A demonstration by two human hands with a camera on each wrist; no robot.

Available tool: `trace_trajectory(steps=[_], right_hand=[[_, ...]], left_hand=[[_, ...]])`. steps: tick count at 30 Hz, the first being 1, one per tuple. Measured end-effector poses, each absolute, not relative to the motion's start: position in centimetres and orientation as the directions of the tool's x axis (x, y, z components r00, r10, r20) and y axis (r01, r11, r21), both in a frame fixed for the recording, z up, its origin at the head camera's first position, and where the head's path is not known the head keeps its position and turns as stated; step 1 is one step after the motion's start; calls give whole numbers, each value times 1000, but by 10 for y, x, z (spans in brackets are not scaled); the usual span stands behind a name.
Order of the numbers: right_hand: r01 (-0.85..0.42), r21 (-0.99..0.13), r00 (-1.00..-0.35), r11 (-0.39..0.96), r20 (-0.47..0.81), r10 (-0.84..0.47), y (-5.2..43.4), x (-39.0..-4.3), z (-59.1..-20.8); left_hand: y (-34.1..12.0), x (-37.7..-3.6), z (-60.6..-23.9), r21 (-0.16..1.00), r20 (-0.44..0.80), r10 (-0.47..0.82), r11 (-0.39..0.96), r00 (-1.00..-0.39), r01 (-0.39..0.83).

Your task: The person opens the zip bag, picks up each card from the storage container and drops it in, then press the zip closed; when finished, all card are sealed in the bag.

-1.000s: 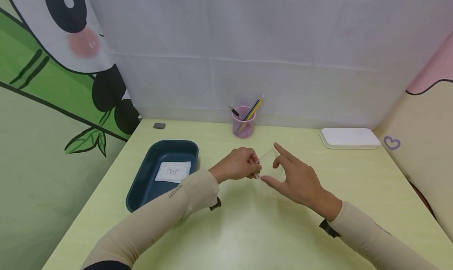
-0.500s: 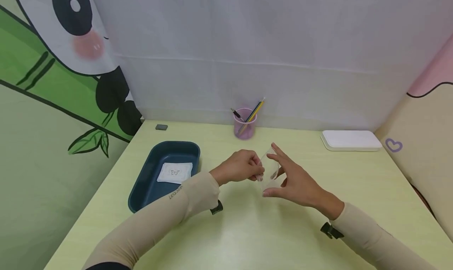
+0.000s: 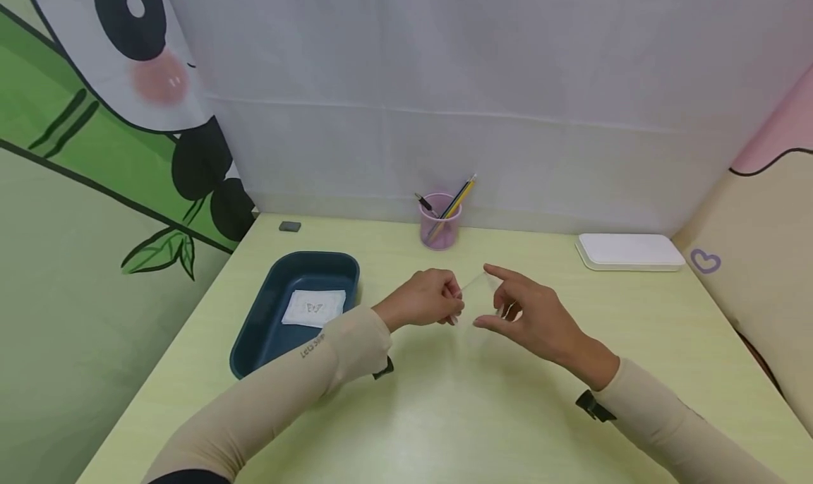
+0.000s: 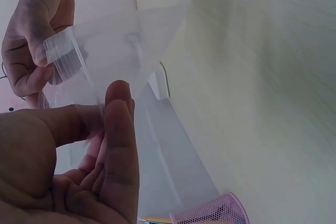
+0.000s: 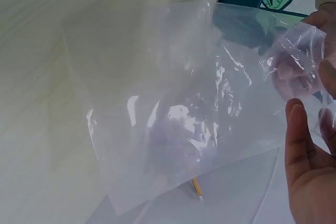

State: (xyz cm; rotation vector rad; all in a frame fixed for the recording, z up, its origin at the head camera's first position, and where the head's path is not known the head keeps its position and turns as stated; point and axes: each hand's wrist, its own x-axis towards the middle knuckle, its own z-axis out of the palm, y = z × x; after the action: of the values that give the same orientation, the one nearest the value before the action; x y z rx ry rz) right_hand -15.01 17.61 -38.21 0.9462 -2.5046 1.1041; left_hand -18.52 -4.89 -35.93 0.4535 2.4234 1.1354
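A clear plastic bag (image 5: 152,93) is stretched between the hands above the table, almost see-through in the head view. My left hand (image 3: 424,297) pinches its edge between thumb and fingers, plain in the left wrist view beside the bag's folded strip (image 4: 65,51). The right hand (image 3: 536,315) is at the other side, its index finger reaching to a corner and its thumb spread lower down. In the left wrist view, the right thumb (image 4: 39,51) presses the strip's end against curled fingers. Through the film, part of the left hand (image 5: 296,74) shows in the right wrist view.
Left of the hands lies a dark blue tray (image 3: 254,336) holding a white sheet with a butterfly print (image 3: 313,308). A pink mesh cup (image 3: 440,233) with pencils stands at the back. A white case (image 3: 630,251) lies back right, a small grey block (image 3: 289,226) back left.
The right hand's fingers have curled in and its thumb has risen a little since half a second ago. My left hand has shifted slightly left, and the bag has turned with the hands.
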Motion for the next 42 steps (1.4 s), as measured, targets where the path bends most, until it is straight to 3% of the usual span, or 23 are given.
trace_trajectory(steps=[5, 15, 22, 31, 42], right_hand=[[-676, -554, -735, 487, 461, -497, 178, -151, -375], [-592, -617, -783, 519, 288, -551, 182, -155, -367], [-600, -608, -777, 520, 290, -559, 182, -158, -373], [-581, -617, -794, 531, 286, -536, 187, -167, -372], [-547, -651, -811, 526, 257, -526, 187, -170, -377]], left_hand=[[-54, -186, -361, 736, -241, 461, 660, -854, 149], [-59, -185, -360, 671, -194, 457, 707, -868, 222], [-66, -176, -354, 633, -160, 457, 728, -875, 264], [-134, -164, -324, 632, -135, 333, 754, -933, 178], [-213, -150, -338, 634, -146, 270, 764, -952, 119]])
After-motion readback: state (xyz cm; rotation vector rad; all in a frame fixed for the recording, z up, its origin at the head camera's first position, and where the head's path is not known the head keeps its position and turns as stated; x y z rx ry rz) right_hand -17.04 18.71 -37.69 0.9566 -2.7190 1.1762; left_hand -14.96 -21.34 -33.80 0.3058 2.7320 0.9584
